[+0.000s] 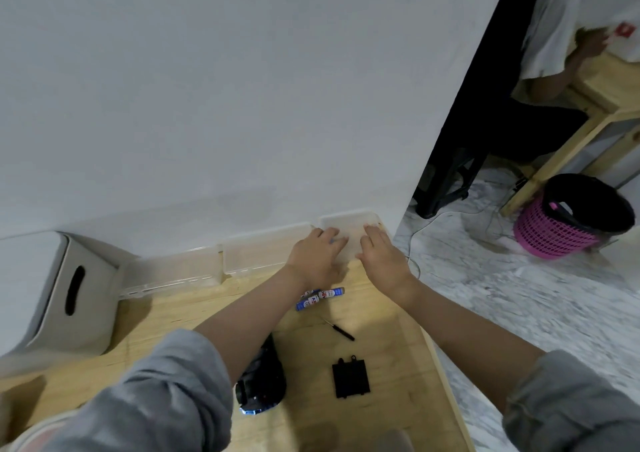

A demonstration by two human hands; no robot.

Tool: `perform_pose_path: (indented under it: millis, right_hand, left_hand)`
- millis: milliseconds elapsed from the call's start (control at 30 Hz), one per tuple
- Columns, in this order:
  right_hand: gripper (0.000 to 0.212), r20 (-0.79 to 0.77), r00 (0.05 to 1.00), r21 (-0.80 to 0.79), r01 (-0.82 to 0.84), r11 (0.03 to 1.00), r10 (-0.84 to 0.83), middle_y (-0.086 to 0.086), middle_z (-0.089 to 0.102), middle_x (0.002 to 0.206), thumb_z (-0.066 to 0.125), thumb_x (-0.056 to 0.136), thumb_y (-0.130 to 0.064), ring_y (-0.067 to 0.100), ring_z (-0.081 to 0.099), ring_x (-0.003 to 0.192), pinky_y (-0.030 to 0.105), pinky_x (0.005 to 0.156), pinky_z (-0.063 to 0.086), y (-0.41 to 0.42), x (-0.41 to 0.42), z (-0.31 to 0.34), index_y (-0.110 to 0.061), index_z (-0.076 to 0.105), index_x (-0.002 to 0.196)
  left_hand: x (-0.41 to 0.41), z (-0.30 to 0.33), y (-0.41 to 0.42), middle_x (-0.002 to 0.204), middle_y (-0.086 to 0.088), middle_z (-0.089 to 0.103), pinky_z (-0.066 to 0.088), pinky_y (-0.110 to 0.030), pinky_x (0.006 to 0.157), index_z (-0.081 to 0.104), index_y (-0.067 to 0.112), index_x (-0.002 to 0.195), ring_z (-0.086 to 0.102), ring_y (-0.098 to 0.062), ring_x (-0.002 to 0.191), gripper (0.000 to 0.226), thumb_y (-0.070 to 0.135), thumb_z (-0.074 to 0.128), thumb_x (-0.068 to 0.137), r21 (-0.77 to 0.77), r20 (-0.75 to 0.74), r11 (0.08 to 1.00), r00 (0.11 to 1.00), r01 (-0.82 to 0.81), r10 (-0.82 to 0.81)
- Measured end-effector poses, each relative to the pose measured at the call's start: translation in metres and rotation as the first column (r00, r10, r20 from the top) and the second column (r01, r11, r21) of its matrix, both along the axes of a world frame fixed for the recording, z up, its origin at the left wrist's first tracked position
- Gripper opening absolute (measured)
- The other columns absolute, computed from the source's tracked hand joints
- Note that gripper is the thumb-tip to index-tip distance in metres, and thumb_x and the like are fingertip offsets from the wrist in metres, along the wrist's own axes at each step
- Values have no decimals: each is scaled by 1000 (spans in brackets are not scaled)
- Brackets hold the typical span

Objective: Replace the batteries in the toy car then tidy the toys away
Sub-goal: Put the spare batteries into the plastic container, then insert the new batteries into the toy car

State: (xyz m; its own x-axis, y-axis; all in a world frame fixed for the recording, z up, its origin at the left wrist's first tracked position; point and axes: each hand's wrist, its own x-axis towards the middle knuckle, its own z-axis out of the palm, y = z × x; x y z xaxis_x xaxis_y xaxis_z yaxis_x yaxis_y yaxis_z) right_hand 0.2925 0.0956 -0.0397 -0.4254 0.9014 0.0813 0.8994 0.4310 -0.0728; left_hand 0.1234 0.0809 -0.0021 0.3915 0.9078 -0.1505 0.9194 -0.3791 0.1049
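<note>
Both my hands reach to a small clear plastic box (348, 224) at the table's far right corner, against the wall. My left hand (317, 256) lies flat on its lid with straight fingers. My right hand (382, 256) rests on the box's right side, fingers straight. Blue and white batteries (320, 297) lie on the wooden table (391, 351) just behind my left wrist. A small black screwdriver (341, 329) lies nearer me. The black battery cover (350, 379) sits flat at centre right. The dark toy car (261, 379) lies partly hidden under my left forearm.
Two more clear boxes (256, 252) (173, 275) line the wall to the left, beside a grey storage bin (65, 292). The table's right edge drops to a marble floor. A pink bin (571, 216) and another person sit at the far right.
</note>
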Motion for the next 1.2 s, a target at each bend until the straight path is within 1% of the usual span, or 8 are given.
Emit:
perform_pose_path:
  millis: [100, 200, 400, 633, 800, 1000, 1100, 1200]
  right_hand:
    - [50, 37, 997, 47, 65, 997, -67, 23, 65, 101, 91, 35, 1, 37, 67, 92, 36, 65, 58, -7, -5, 2, 4, 66, 79]
    - [46, -19, 999, 115, 47, 992, -45, 17, 64, 103, 84, 43, 1, 32, 64, 90, 35, 71, 55, -25, -12, 11, -3, 68, 86]
    - [31, 31, 974, -34, -222, 974, 223, 6, 53, 115, 48, 90, -10, 26, 48, 107, 34, 84, 39, -64, -33, 9, -14, 55, 120]
    - [35, -31, 994, -207, -113, 972, 109, 1, 53, 112, 51, 92, -13, 24, 47, 105, 32, 88, 40, -73, -43, -19, -18, 54, 126]
    - [22, -199, 974, -273, 49, 961, -106, -2, 55, 96, 52, 91, -14, 22, 50, 94, 31, 75, 44, -76, -47, -23, -21, 66, 106]
    - [13, -613, 745, -419, -27, 907, -261, 2, 65, 93, 59, 90, -12, 15, 62, 85, 22, 70, 47, -100, -66, 5, -11, 64, 102]
    - [25, -740, 568, -511, -126, 850, -361, 1, 67, 84, 62, 88, -7, 5, 66, 79, 15, 70, 51, -117, -81, 17, -19, 60, 109]
    - [20, -773, 520, -518, -184, 835, -364, 1, 68, 80, 66, 85, -9, 0, 66, 76, 10, 71, 50, -126, -96, 23, -22, 63, 100]
  left_hand:
    - [-6, 9, -12, 155, -7, 21, 22, -40, 115, 21, 17, 149, 26, -27, 140, 71, 40, 51, 89, -58, 59, 998, 998, 5, -2]
    - [-21, 10, -36, 155, -6, 22, 16, -45, 116, 20, 18, 149, 24, -25, 141, 79, 44, 57, 84, -40, 102, 998, 993, -49, 53]
    - [-59, 5, -108, 157, -5, 17, 8, -46, 117, 16, 17, 150, 15, -23, 144, 95, 69, 51, 78, -56, 132, 968, 959, -245, 250]
    - [-97, -12, -182, 159, -3, -2, 9, -53, 117, 11, 19, 152, 1, -24, 147, 142, 103, 25, 37, -132, 164, 893, 879, -429, 447]
    - [-103, -32, -203, 156, -11, -24, 10, -53, 117, -5, 28, 151, -16, -28, 145, 151, 103, 35, 27, -263, 175, 824, 815, -502, 552]
    - [-100, -39, -211, 156, -10, -19, 8, -43, 118, -9, 40, 148, -13, -26, 146, 138, 78, 69, 40, -435, 399, 757, 650, -487, 647]
    - [-102, -42, -211, 158, -7, -12, 9, -45, 119, -10, 38, 148, -8, -22, 146, 137, 79, 67, 42, -419, 430, 778, 653, -467, 624]
    - [-104, -48, -209, 159, -7, -8, 11, -50, 118, -11, 39, 147, -6, -21, 146, 141, 88, 62, 37, -388, 421, 792, 673, -472, 608]
